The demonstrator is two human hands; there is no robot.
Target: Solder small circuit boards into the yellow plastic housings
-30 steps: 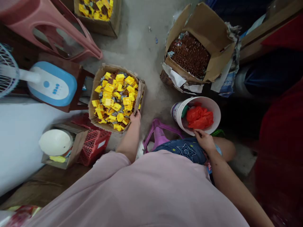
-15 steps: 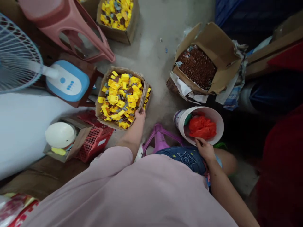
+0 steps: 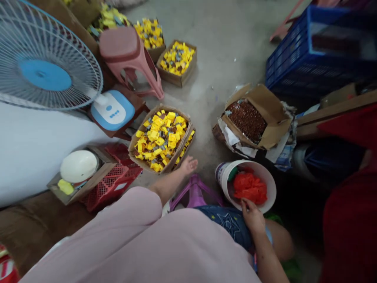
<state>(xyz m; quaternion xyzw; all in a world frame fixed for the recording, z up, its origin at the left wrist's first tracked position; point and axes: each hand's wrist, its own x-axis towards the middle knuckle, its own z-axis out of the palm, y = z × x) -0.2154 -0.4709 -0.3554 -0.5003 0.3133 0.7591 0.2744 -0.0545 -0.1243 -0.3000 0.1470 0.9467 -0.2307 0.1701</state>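
Note:
My left hand (image 3: 189, 165) is off the near right corner of a cardboard box (image 3: 133, 153) heaped with yellow plastic pieces (image 3: 159, 137); its fingers are spread and nothing is in it. Small grey and brown bits lie among the pieces. My right hand (image 3: 253, 216) hangs over my thigh at the near rim of a white bucket (image 3: 272, 184). Its thumb and fingers are pinched together; what they hold, if anything, I cannot make out. Crumpled red plastic (image 3: 250, 188) lies inside the bucket, with something green beside it.
A torn carton (image 3: 277, 114) of small brown parts stands beyond the bucket. A purple stool (image 3: 194, 192) is under me. Leftward are a fan (image 3: 44, 74), a pink stool (image 3: 120, 43) and a red crate (image 3: 106, 181). A blue crate (image 3: 287, 51) stands at far right.
My left hand has let go of the box's edge and opened, moving slightly to the right. My right hand keeps its pinch by the bucket. The view has tilted up, showing more boxes.

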